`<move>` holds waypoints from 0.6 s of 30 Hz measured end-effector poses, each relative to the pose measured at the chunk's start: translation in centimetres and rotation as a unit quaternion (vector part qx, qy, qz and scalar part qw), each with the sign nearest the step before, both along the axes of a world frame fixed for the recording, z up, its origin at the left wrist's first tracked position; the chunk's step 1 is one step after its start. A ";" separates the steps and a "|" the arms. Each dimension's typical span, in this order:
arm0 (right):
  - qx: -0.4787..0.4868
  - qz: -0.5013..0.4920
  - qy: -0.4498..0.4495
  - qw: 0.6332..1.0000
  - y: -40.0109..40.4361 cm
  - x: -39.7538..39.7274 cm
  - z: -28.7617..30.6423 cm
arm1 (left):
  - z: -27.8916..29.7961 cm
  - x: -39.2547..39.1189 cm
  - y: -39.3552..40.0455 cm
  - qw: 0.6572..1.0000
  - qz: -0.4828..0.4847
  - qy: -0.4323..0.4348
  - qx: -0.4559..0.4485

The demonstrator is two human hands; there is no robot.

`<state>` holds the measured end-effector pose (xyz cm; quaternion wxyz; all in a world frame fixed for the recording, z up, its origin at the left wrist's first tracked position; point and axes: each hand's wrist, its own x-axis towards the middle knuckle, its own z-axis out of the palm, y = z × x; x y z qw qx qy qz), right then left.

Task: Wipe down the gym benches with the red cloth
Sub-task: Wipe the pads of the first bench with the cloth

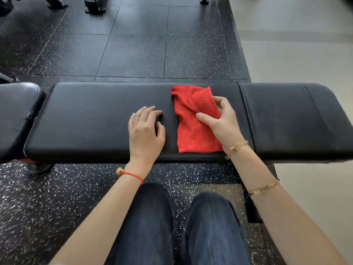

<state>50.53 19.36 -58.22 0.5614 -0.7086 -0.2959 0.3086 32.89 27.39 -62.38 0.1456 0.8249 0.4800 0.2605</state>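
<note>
A long black padded gym bench (91,119) runs left to right across the middle of the view. The red cloth (193,131) lies folded on its pad, right of centre. My right hand (222,121) pinches the cloth's right side between thumb and fingers. My left hand (146,131) rests palm down on the bare pad just left of the cloth, fingers slightly curled, holding nothing.
A second black pad (15,111) adjoins the bench at the left. Dark speckled rubber floor (133,50) stretches beyond the bench; pale floor (296,54) lies to the right. Black equipment feet (94,6) stand at the far top. My knees (179,226) are below the bench.
</note>
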 end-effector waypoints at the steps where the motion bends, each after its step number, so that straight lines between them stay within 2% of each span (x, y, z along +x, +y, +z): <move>1: -0.006 0.000 0.012 1.000 -0.3 -0.3 0.8 | 0.9 -0.1 -0.2 1.000 0.004 0.002 -0.016; 7: -0.026 0.012 0.075 0.997 -2.9 -1.9 8.6 | 9.7 -2.0 -2.9 0.999 0.010 0.012 -0.050; 18: -0.035 0.010 0.120 0.992 -11.1 -6.0 32.7 | 34.6 -8.2 -10.0 0.995 -0.015 0.018 -0.097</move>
